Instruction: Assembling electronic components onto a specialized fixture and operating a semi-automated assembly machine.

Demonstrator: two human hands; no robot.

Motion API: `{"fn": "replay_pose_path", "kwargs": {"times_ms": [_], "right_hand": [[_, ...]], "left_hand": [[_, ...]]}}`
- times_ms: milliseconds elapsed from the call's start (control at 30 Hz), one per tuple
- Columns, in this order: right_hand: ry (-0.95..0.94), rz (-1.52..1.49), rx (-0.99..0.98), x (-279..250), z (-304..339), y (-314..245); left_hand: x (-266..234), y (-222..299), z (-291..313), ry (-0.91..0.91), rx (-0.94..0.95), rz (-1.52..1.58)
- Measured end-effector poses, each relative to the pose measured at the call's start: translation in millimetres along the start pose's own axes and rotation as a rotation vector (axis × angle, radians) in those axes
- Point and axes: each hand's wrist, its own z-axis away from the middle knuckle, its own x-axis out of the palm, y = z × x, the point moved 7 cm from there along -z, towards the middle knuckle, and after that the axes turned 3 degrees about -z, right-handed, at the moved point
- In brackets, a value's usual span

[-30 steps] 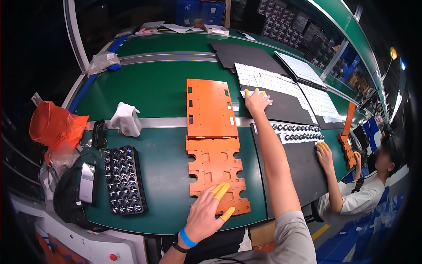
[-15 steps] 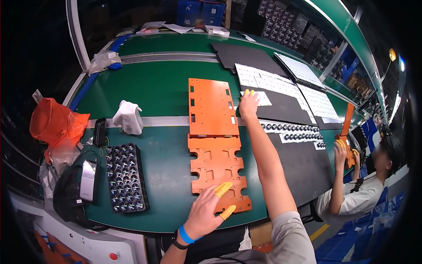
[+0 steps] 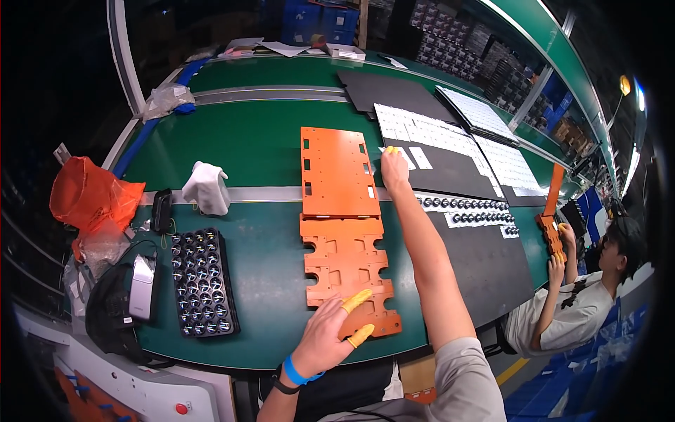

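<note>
My right hand reaches forward to the dark mat. Its yellow-cotted fingertips are drawn together on a small white board, partly hidden under them. Just to the right lies a second small white board. My left hand rests with thumb and forefinger spread, both in yellow finger cots, at the near end of the orange fixture. The fixture lies unfolded: a notched near plate with shallow recesses, hinged to a flat far lid with slots. Nothing shows between the left fingers.
Rows of white boards cover the dark mats, some bearing round black-rimmed lenses. A black tray of lenses, a white cloth and an orange bag stand left. A co-worker handles another orange fixture at right.
My right hand has drawn slightly left and nearer, and a gap has opened between the two small white boards. My left hand stays nearly still. The co-worker's hands have moved down.
</note>
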Motion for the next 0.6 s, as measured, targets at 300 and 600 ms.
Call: {"fn": "replay_pose_path", "kwargs": {"times_ms": [300, 600], "right_hand": [[-0.22, -0.205, -0.134, -18, -14, 23], [-0.072, -0.14, -0.093, -22, -19, 51]], "left_hand": [[5, -10, 1, -0.032, -0.022, 0.096], [5, -11, 1, -0.077, -0.039, 0.119]]}}
